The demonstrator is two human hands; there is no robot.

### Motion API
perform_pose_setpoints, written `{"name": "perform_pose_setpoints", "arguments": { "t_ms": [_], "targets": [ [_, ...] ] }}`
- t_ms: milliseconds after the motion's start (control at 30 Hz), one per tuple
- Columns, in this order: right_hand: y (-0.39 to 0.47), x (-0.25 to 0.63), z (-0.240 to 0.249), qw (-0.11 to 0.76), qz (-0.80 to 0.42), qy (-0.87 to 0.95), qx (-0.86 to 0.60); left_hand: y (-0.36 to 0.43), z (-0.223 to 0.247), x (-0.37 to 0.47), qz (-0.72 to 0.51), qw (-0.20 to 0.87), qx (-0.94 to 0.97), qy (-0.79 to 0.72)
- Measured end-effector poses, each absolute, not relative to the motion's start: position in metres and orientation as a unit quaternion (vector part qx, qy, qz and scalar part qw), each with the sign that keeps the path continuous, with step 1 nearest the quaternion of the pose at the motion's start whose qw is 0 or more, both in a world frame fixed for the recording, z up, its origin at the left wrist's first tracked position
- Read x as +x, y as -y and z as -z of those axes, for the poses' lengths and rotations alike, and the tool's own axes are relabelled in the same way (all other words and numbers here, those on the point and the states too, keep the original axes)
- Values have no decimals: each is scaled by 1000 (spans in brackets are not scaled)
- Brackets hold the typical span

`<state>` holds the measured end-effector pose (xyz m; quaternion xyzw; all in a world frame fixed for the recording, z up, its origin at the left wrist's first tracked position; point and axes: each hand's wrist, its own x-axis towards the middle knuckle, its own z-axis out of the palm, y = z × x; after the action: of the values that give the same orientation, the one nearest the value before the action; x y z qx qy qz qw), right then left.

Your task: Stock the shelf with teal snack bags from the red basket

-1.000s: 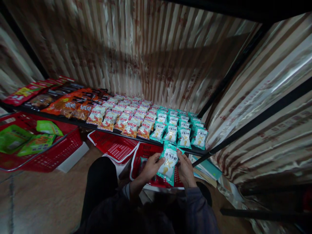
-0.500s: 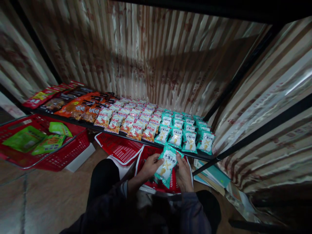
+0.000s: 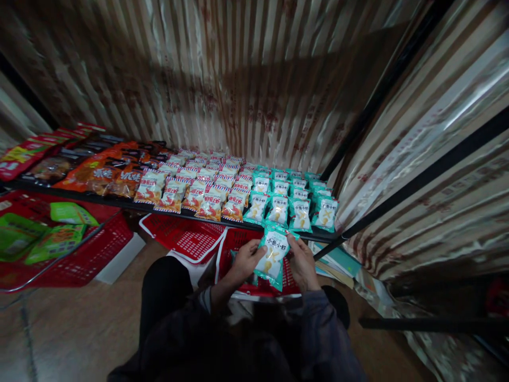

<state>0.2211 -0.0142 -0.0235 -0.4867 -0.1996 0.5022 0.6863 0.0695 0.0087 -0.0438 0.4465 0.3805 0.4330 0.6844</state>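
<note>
Between my two hands is a teal-and-white snack bag, its printed front facing up. My left hand pinches its left edge, and my right hand grips the upper right corner. The bag is above a red basket that stands between my knees; whatever lies inside is mostly hidden by the bag and hands. Just beyond, matching teal snack bags are lined up in rows at the right end of a low black shelf. Rows of white-and-orange snack bags adjoin them on the left.
Orange bags and red bags fill the shelf's left end. A red basket with several green packets stands on the floor at left. Black posts frame the right side. Flattened cardboard lies beneath the shelf.
The view has shifted, so the shelf and baskets appear farther left and slightly higher. Both hands still hold the same teal bag, which is raised slightly in the picture.
</note>
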Motion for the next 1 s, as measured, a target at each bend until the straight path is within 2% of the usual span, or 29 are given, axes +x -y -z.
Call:
{"name": "perform_pose_setpoints", "arguments": {
  "t_ms": [567, 800, 1000],
  "targets": [
    [13, 230, 23, 701, -466, 196, -503, -3, 35, 63, -427, 666, 482, -376],
    [16, 229, 21, 664, -474, 238, -527, -6, 23, 66, -443, 674, 475, -351],
    [18, 226, 24, 669, -460, 240, -532, -4, 25, 69, -448, 686, 450, -354]
  ]
}}
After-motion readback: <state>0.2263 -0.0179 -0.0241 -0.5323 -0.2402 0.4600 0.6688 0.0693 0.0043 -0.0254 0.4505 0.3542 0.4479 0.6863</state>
